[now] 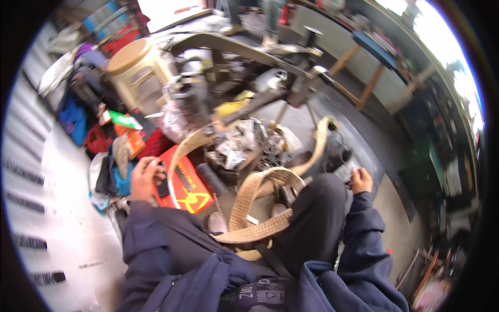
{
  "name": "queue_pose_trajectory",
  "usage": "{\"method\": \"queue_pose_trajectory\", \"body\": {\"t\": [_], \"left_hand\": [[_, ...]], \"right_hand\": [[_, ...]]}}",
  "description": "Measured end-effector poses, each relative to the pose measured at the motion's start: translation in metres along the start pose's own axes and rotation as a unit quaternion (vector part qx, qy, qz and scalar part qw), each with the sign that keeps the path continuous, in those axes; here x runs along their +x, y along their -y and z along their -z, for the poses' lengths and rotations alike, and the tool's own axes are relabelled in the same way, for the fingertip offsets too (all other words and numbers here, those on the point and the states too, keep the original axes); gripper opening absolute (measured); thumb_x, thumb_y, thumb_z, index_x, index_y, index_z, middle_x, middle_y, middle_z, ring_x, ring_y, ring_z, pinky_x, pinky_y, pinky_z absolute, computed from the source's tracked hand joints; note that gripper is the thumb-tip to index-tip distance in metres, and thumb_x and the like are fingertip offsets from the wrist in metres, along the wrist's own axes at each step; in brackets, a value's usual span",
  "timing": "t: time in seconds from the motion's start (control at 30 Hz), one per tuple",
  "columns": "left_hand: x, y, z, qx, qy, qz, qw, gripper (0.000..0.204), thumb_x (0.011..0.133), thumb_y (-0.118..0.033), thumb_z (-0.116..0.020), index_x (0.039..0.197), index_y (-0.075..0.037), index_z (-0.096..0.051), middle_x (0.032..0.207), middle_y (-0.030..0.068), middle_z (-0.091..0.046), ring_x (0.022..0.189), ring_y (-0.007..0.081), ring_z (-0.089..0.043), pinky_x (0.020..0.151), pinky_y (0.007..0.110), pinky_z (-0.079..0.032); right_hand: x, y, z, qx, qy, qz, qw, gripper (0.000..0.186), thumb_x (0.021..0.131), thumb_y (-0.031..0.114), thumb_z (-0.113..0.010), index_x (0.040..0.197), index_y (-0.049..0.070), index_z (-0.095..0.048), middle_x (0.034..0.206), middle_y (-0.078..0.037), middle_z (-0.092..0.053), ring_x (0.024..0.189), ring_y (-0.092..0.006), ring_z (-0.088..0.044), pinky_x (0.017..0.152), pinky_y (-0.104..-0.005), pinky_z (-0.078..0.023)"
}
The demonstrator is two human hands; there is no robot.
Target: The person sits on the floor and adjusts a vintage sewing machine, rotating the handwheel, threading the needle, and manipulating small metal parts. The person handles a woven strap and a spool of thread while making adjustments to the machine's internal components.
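A long beige woven strap [243,202] loops between my knees, with one end across my lap and other lengths curving up to left and right. To the left, my left hand [145,180] is loosely curled at the edge of a red box [188,183] with yellow markings. Something small and dark shows beside its fingers; I cannot make out what it is. My right hand [361,180] is curled closed outside my right knee, next to a grey and black bundle [339,156]. What it holds, if anything, is hidden. Neither hand visibly touches the strap.
Ahead, a blurred metal machine [234,57] stands over a heap of scraps [236,145]. A beige plastic stool [130,57] and piled clothes [86,78] are at left. A blue-topped bench [373,49] stands far right. Another person's legs [271,21] show at the back.
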State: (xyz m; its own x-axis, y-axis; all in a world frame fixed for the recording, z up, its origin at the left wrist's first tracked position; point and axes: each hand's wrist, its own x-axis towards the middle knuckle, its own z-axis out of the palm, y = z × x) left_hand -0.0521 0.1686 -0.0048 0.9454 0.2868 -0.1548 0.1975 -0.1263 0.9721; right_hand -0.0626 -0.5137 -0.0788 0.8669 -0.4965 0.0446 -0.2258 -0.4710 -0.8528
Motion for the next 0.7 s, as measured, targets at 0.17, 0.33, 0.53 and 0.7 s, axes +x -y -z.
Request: {"method": "queue_pose_trajectory", "body": {"t": [0.17, 0.33, 0.53, 0.7], "left_hand": [[0.008, 0.015, 0.014, 0.078, 0.024, 0.042, 0.996, 0.023, 0.102, -0.032, -0.059, 0.101, -0.010, -0.066, 0.084, 0.0028, -0.068, 0.066, 0.0097, -0.064, 0.055, 0.024, -0.044], [0.016, 0.029, 0.025, 0.182, 0.007, 0.089, 0.979, 0.042, 0.100, -0.047, -0.060, 0.081, -0.010, -0.058, 0.076, 0.0035, -0.067, 0.065, 0.0114, -0.065, 0.052, 0.023, -0.044], [0.028, 0.028, 0.009, 0.360, 0.071, 0.088, 0.926, 0.018, 0.101, -0.032, -0.060, 0.103, -0.014, -0.065, 0.082, -0.0023, -0.066, 0.070, 0.0078, -0.062, 0.054, 0.023, -0.042], [0.034, 0.020, -0.018, 0.446, 0.111, 0.083, 0.884, 0.018, 0.100, -0.030, -0.062, 0.110, -0.017, -0.067, 0.082, -0.0044, -0.065, 0.073, 0.0063, -0.061, 0.056, 0.023, -0.039]], "right_hand": [[-0.164, -0.147, 0.017, -0.329, 0.017, -0.088, 0.940, 0.044, 0.086, 0.043, -0.075, 0.077, 0.001, -0.067, 0.075, -0.020, -0.068, 0.068, -0.0378, -0.066, 0.067, -0.0452, -0.053], [-0.305, -0.210, 0.002, -0.288, 0.306, -0.368, 0.830, 0.045, 0.092, 0.048, -0.062, 0.112, 0.010, -0.076, 0.110, -0.018, -0.074, 0.112, -0.0369, -0.067, 0.100, -0.0436, -0.051], [-0.339, -0.241, -0.014, -0.176, 0.220, -0.401, 0.872, 0.036, 0.089, 0.037, -0.067, 0.107, 0.008, -0.076, 0.106, -0.021, -0.073, 0.107, -0.0385, -0.069, 0.095, -0.0459, -0.053], [-0.372, -0.273, -0.005, -0.155, 0.082, -0.455, 0.873, 0.026, 0.087, 0.026, -0.072, 0.102, 0.005, -0.075, 0.095, -0.018, -0.076, 0.093, -0.0317, -0.074, 0.087, -0.0404, -0.056]]}}
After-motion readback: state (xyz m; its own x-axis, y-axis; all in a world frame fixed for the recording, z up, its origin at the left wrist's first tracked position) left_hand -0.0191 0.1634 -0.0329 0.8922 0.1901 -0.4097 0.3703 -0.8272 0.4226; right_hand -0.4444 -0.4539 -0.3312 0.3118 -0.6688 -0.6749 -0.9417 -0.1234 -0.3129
